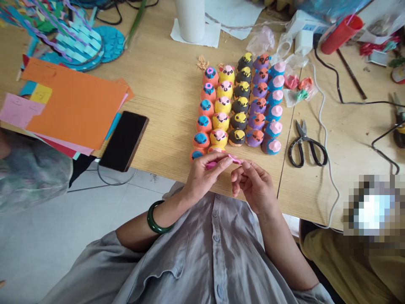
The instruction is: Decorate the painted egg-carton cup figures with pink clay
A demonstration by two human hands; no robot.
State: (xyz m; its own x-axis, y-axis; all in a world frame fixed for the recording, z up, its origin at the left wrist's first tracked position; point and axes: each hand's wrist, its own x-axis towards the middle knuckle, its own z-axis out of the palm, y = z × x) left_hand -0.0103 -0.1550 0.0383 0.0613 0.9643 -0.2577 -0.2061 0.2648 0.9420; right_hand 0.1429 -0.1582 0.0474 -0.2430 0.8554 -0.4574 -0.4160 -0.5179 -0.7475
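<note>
At the table's front edge, my left hand (pixel 205 174) is closed on pink modelling clay: a small lump (pixel 210 165) sits in its fingers. A thin pink clay strip (pixel 234 160) stretches from my left thumb and fingertips toward my right hand (pixel 255 182), whose thumb and forefinger pinch its other end. Just beyond stand rows of small painted egg-shaped figures with clay parts. The nearest orange figure (pixel 200 139) has a blue top, and two at the far end of that column carry a pink ring (pixel 209 86). My left hand partly hides the front figures.
Black-handled scissors (pixel 305 145) lie at the right, beside a white cable. At the left are a phone (pixel 124 141) and orange paper (pixel 76 103). Bagged clay (pixel 299 84), a red cylinder (pixel 341 34) and a white cylinder (pixel 190 21) stand farther back. People sit on both sides.
</note>
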